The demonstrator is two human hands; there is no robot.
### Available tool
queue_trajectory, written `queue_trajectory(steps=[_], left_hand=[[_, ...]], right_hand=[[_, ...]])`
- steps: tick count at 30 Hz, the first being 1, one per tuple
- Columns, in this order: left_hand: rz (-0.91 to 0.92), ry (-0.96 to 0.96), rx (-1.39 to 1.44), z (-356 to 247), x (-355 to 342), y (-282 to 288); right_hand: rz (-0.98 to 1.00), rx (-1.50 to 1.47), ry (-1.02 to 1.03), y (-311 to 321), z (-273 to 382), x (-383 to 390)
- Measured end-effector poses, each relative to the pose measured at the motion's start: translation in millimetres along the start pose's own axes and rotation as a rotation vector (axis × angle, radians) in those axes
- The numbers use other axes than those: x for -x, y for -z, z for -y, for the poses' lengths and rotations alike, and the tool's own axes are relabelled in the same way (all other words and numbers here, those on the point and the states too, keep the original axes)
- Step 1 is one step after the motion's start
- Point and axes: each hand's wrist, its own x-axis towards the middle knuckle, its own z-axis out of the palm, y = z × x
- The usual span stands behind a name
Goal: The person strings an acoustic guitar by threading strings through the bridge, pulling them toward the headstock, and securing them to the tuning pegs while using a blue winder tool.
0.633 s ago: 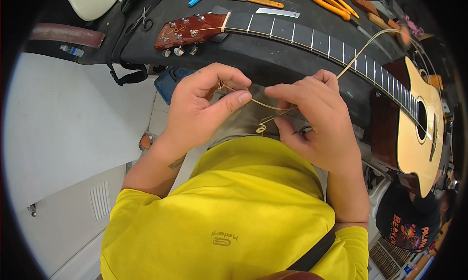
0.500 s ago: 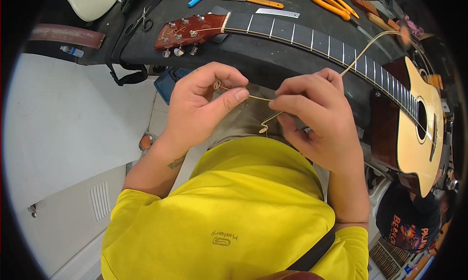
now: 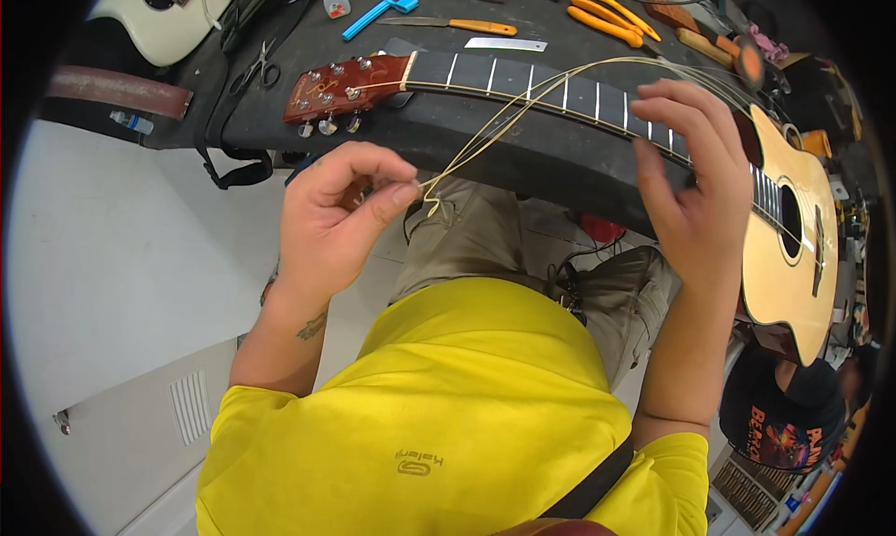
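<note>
My left hand (image 3: 341,209) is pinched shut, thumb against index finger, on the ends of loose brass-coloured guitar strings (image 3: 450,167). A short kinked end hangs just below the fingertips. From there the strings arc up and right across the fretboard (image 3: 549,91) of an acoustic guitar (image 3: 793,293). My right hand (image 3: 700,186) is open beside the neck, fingers spread and apart from the thumb, with nothing visibly held. The guitar's reddish headstock (image 3: 341,90) points left, and at least one string runs from it along the neck.
On the dark bench lie a blue string winder (image 3: 378,16), an orange-handled knife (image 3: 481,27), a metal strip (image 3: 506,44), orange pliers (image 3: 607,21) and scissors (image 3: 257,67). A white guitar body (image 3: 159,30) lies far left. Another person's dark shirt (image 3: 779,410) shows at right.
My right hand has let go of the strings, opened and moved right. My left hand has shifted slightly left, still pinching, and the strings now trail across the guitar neck.
</note>
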Motion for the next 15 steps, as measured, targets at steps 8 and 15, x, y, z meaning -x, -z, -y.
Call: queue_trajectory(steps=[8, 15], left_hand=[[0.042, -0.348, -0.340, -24.1, -3.6, 2.4], [0.085, -0.480, -0.554, -39.9, -9.6, 9.9]], right_hand=[[0.081, 0.009, 0.138, -33.6, 5.5, -18.2], [0.137, -0.094, 0.211, -37.9, 10.8, -23.7]])
